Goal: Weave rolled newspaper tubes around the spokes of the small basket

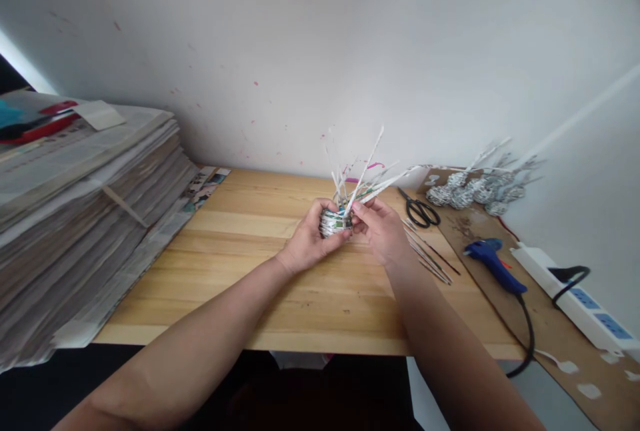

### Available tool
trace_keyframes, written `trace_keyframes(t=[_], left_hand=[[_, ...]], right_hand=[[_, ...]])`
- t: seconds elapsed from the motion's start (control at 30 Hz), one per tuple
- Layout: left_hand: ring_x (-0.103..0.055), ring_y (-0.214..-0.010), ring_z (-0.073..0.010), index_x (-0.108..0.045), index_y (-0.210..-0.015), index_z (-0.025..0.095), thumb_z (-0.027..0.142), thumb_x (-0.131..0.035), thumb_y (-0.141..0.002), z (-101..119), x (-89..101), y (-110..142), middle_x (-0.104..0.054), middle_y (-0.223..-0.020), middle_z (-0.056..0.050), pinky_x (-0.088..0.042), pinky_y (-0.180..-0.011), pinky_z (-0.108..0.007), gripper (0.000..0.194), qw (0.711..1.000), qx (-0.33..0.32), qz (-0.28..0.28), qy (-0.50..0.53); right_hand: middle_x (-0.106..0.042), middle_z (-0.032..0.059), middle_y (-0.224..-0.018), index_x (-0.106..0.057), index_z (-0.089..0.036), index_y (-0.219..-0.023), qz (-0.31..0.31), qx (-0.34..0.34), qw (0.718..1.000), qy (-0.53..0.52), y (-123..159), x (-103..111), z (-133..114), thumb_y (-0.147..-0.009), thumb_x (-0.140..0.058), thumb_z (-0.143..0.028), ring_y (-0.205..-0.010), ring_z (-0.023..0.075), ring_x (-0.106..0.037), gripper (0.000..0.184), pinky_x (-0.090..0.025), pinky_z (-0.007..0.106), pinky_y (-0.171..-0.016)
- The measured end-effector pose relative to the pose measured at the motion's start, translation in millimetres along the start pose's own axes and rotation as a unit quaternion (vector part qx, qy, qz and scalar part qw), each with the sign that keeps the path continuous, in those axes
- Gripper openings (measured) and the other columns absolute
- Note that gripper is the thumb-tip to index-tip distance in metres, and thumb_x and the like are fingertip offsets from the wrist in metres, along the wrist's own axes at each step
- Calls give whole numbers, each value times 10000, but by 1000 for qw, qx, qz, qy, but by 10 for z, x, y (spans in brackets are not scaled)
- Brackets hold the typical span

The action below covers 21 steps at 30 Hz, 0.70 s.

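Observation:
A small woven basket of rolled newspaper strips (334,222) is held just above the wooden table (240,284), near its middle back. Several thin paper sticks (364,171) rise and fan out from its top. My left hand (307,239) is closed round the basket's left side and bottom. My right hand (381,226) is at its right side, fingers pinched on one of the paper sticks close to the rim.
A tall stack of newspapers (75,218) fills the left. Black scissors (420,210), loose paper sticks (430,254), several finished woven pieces (470,191), a blue glue gun (493,259) on cardboard and a white power strip (575,298) lie to the right. A wall stands behind.

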State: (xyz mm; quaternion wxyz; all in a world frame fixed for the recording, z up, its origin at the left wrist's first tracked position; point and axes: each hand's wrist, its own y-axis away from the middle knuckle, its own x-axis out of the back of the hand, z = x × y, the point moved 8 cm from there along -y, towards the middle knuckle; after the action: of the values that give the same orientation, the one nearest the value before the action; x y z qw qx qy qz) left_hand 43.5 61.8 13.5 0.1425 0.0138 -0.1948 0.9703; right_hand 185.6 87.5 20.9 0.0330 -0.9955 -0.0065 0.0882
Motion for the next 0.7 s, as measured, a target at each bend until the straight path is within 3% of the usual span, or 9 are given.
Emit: trace_keyframes(t=[0.17,0.3,0.43,0.7], left_hand=[[-541,-807,-116,-405,-1125,222,363,-732,-855,-21,65,-8,-579,-980,-5,-448,-738,-239,446,999,21,20,19],[-516,-810,-113,-405,-1138,228,364,-720,-868,3,91,0,-532,-978,7,-431,-733,-233,436,1000,20,14,-5],[-512,-810,-114,-393,-1152,236,357,-698,-893,47,50,8,-529,-994,8,-427,-732,-235,418,1000,11,-22,-7],[-482,-825,-122,-395,-1131,231,362,-695,-905,89,85,0,-497,-960,12,-407,-750,-243,397,1000,0,-12,2]], right_hand=[[-654,-1,-726,-663,-196,-742,34,-1,999,-7,20,6,10,-654,-846,-418,-675,136,-583,302,-448,250,-570],[-608,-20,-681,-661,-201,-680,15,41,999,19,26,-28,-56,-682,-818,-363,-646,125,-524,225,-398,260,-573],[-551,-43,-590,-667,-204,-661,-5,18,1000,20,18,-49,-23,-665,-812,-353,-569,114,-462,208,-347,275,-558],[-602,-32,-638,-713,-213,-792,-7,6,999,34,31,-50,-17,-677,-810,-409,-580,128,-507,247,-372,273,-553]])
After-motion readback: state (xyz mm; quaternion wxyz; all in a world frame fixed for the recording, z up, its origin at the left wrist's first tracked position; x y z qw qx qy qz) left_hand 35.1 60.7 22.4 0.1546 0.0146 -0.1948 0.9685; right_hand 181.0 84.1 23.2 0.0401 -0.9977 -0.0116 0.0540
